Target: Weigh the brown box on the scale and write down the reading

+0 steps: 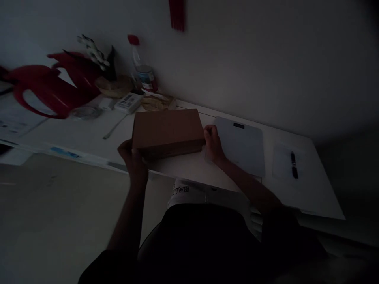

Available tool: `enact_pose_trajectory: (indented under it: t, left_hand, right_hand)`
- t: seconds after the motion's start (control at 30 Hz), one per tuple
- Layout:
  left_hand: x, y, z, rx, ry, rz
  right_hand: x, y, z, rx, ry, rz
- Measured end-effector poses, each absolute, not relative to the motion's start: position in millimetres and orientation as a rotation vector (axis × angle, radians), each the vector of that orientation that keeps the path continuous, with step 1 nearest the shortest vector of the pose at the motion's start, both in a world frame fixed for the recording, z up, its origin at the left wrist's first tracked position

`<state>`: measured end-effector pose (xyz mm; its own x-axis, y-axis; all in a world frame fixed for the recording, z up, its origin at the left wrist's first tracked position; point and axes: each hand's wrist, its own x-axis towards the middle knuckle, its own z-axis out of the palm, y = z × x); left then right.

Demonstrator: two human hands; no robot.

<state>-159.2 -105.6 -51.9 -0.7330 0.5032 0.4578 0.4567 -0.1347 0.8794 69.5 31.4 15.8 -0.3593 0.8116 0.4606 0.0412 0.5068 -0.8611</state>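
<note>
A closed brown cardboard box (167,130) lies on the white table (89,138) in dim light. My left hand (133,156) grips the box's near left corner. My right hand (212,144) presses against its right end. The box sits flat between both hands, close to the table's front edge.
A grey flat board (242,146) lies right of the box, and a black pen (293,165) on paper further right. At the back left stand a red jug (44,90), a plastic bottle (142,69), a white remote-like device (128,102) and a spoon (114,128). The wall runs behind.
</note>
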Motion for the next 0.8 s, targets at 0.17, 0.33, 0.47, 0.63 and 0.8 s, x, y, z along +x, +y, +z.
enact_pose_trajectory:
  t: [0.17,0.33,0.47,0.63,0.8]
  left_hand:
    - [-146.3,-107.5,-39.2,1.229,1.929,2.051]
    - [-137.4,-109.2,-37.9,1.184,1.958,1.974]
    - [-136.6,-108.8,-42.4,1.131,1.994,1.954]
    - [-136.1,-108.2,-40.6,1.049,2.030,1.960]
    - [-129.6,-108.1,-27.6,1.003,2.034,1.961]
  right_hand:
    - [58.8,30.3,3.6,-0.834,-1.688,1.014]
    - [54.8,20.1,-0.5,-0.853,-1.819,0.931]
    - [51.2,12.9,-2.2,-0.823,-1.816,0.973]
    - [48.7,11.3,-1.1,-0.847,-1.781,1.002]
    - [54.5,10.9,10.7,-0.823,-1.758,1.004]
